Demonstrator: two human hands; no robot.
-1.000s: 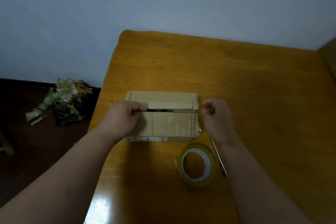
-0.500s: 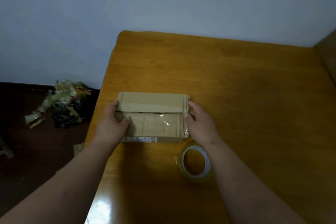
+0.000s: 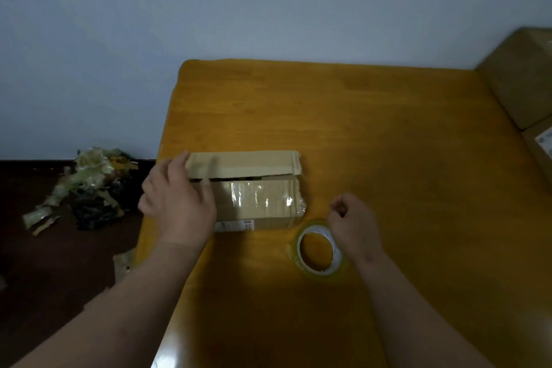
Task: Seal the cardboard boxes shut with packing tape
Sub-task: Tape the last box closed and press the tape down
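A small cardboard box (image 3: 254,188) lies near the left edge of the wooden table (image 3: 358,128). Its two top flaps meet with a dark gap between them, and old clear tape shines on the near flap. My left hand (image 3: 176,203) rests on the box's left end, fingers straight, thumb on the near flap. A roll of clear packing tape (image 3: 321,251) lies flat on the table, just in front of the box's right corner. My right hand (image 3: 354,224) hovers over the roll's far right rim, fingers loosely curled, holding nothing that I can see.
Larger cardboard boxes (image 3: 525,81) stand at the table's far right edge. A heap of crumpled tape and scraps (image 3: 86,188) lies on the dark floor to the left. A small scrap (image 3: 122,263) lies by the table's left edge.
My right hand has left the box's right end and come back toward the tape roll. My left hand has stayed on the box's left end. The flap gap has opened slightly.
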